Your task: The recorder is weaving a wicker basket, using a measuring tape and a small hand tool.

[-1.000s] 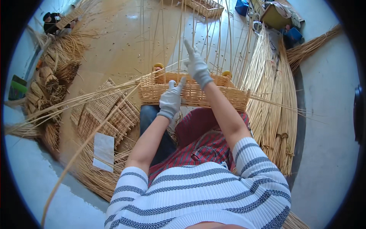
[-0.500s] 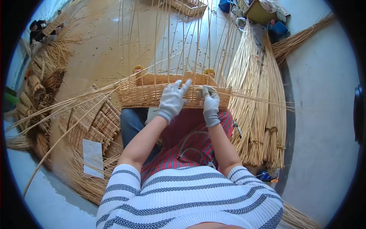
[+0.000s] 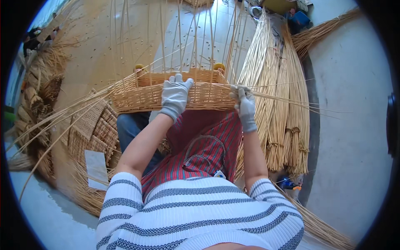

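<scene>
A half-woven wicker basket (image 3: 141, 100) rests across my lap, with tall upright canes (image 3: 196, 37) rising from its far and near sides. My left hand (image 3: 176, 96), in a pale grey glove, grips the near wall, fingers laid over its top edge. At the basket's right end my right hand (image 3: 246, 106), gloved too, has its fingers closed on thin wicker strands (image 3: 287, 99) that stick out to the right. Just what lies between those fingertips is partly hidden. More long loose strands (image 3: 62, 114) trail out from the left end.
Bundles of pale canes (image 3: 275, 125) lie on the floor to the right. On the left are woven panels (image 3: 93, 121), a white sheet (image 3: 96, 170) and heaped wicker (image 3: 50, 91). A red striped apron (image 3: 208, 146) covers my lap. Small scraps dot the floor ahead.
My right hand has shifted right, from the middle of the near wall to the basket's right end. My left hand's raised fingers have come down onto the rim. The basket appears further left.
</scene>
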A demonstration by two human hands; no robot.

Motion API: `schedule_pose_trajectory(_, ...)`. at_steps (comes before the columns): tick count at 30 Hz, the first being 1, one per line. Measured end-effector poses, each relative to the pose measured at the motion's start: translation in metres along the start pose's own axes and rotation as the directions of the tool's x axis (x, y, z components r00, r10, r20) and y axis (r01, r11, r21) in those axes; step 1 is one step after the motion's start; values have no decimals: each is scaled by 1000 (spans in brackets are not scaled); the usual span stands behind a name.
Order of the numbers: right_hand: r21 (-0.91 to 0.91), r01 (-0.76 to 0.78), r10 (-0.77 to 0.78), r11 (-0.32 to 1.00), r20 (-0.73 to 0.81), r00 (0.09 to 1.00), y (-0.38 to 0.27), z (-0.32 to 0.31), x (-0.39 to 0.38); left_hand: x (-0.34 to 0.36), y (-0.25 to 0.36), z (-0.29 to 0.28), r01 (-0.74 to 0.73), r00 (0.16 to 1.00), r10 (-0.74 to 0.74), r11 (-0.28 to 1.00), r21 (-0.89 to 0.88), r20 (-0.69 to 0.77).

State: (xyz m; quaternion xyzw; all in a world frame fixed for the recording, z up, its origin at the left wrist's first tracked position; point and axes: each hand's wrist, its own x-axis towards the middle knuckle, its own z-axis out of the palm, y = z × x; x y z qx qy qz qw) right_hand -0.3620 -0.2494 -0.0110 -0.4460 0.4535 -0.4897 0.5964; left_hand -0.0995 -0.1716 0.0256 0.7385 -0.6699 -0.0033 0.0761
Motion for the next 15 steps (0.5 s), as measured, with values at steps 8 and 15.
schedule_pose_trajectory(8, -593, 656, -541, 466, 395, 742, -49, 68, 92, 10, 92, 15, 35, 992, -7, 973, -227, 124)
schedule_pose_trajectory(15, -214, 94, -136, 972, -191, 972, -10, -52, 18, 22, 74, 36, -30, 997, 41, 987, -159, 69)
